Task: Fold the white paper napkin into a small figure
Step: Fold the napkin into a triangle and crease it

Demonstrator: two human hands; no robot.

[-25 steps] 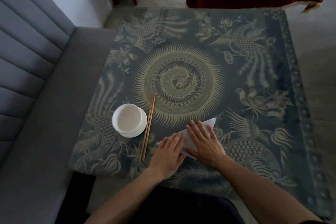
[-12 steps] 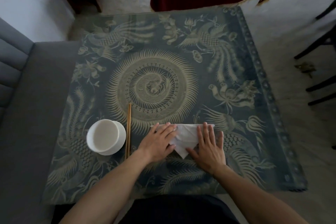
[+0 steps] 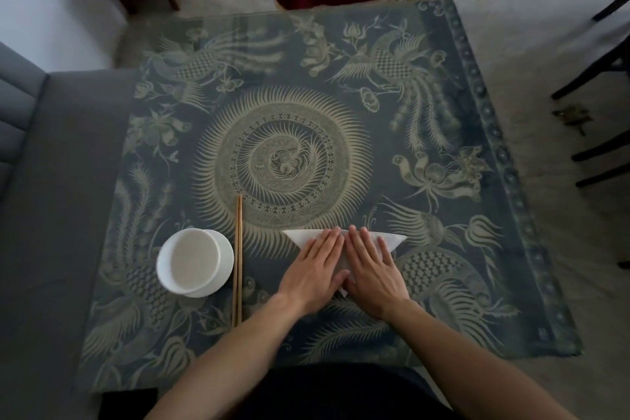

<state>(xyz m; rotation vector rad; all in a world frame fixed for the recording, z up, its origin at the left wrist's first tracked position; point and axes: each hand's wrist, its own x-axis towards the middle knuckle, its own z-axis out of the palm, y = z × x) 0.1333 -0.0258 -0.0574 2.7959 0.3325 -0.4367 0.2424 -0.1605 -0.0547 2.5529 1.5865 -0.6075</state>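
**A:** What are you seeing on the feed?

**B:** I'm looking down at a table covered by a blue patterned cloth [image 3: 426, 119]. The white paper napkin [image 3: 392, 238] is lying flat near the front edge, a little right of the middle. It's folded into a triangle, long straight edge facing away from the person, point aimed back toward them.

**A:** And the hands?

**B:** Both are lying palm-down on the napkin, side by side and nearly touching. The left hand [image 3: 315, 271] is covering the left half, the right hand [image 3: 373, 271] the right half. Fingers are straight and held together, pressing the paper flat; neither hand is pinching or curling round anything. Only the two outer corners and a sliver of the tip between the thumbs are showing.

**A:** Anything else on the cloth?

**B:** A white bowl [image 3: 195, 261] is sitting toward the front left corner, and a pair of wooden chopsticks [image 3: 238, 259] is lying just beside it on its right, running front to back, well apart from the left hand.
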